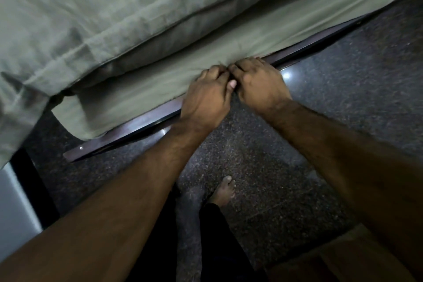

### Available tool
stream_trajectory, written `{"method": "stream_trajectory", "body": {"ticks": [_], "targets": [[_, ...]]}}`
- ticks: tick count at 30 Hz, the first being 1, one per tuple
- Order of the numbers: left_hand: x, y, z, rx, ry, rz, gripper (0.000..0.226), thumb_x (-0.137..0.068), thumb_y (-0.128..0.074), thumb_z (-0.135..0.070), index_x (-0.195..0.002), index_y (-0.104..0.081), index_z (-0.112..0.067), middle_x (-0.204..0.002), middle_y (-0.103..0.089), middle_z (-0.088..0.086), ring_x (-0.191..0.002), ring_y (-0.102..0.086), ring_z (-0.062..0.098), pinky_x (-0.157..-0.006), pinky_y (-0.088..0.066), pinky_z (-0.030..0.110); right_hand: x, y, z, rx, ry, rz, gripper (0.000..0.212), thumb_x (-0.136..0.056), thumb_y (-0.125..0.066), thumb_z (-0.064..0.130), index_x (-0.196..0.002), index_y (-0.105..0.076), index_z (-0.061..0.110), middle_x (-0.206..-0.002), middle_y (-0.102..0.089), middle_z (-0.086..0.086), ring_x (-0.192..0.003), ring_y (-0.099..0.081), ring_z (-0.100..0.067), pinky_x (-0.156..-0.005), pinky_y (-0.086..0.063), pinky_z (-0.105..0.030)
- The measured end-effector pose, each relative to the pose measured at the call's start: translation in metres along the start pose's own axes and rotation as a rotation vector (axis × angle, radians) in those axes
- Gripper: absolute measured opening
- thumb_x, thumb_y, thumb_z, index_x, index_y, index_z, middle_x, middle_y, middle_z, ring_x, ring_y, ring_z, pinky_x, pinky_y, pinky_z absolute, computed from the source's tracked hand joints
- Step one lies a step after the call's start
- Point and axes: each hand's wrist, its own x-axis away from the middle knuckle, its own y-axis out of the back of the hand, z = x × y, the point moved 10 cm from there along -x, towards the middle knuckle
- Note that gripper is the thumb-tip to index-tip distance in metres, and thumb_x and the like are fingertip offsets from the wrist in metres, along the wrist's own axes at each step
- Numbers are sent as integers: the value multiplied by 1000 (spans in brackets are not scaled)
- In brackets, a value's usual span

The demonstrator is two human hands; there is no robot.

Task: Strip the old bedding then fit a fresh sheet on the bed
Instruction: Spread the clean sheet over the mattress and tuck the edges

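Left hand point(207, 96) and right hand point(258, 82) (side by side, fingers curled) grip the green sheet point(206, 59) edge; bed rail point(146, 119) just under them; open floor point(320, 103) behind.

Fingertips of both hands buried in sheet point(160, 80) fold — mattress cut off top/left.

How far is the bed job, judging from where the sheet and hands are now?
Done: a green sheet already covers the bed's near edge. In hand: the left hand and right hand grip its hem together at the frame. Left: the corner at the left hangs loose, untucked.
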Motion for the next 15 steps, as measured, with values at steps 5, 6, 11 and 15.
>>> {"method": "stream_trajectory", "body": {"ticks": [5, 6, 11, 15], "targets": [[-26, -1, 8, -16, 138, 1, 55, -101, -27, -39, -114, -68, -4, -120, -57, 18, -109, -52, 38, -92, -42, 47, -35, -2, 0, 205, -13, 212, 34, -96, -45, 33, -101, -69, 9, -104, -71, -15, -101, -65, -32, -98, -40, -41], [-33, 0, 10, -34, 173, 23, 55, -103, -27, -40, -112, -69, -5, -121, -55, 18, -112, -51, 38, -94, -42, 46, -38, -4, -1, 187, -11, 214, 33, -98, -46, 31, -101, -69, 8, -105, -71, -16, -102, -65, -32, -97, -40, -42], [-49, -13, 24, -6, 367, 177, 53, -107, -31, -51, -116, -69, -15, -134, -46, 14, -132, -38, 33, -108, -30, 45, -31, -10, -39, -289, 58, 286, 41, -95, -47, 37, -104, -72, 6, -104, -70, -11, -101, -64, -29, -84, -45, -36], [-48, -14, 42, 661, 453, 197, 50, -109, -37, -45, -99, -70, -8, -122, -66, 18, -103, -62, 2, -97, -43, 21, -22, 12, -91, -1061, -246, -28, 18, -98, -61, 14, -107, -72, 2, -87, -75, -4, -82, -68, -5, -81, -52, -20]]}}
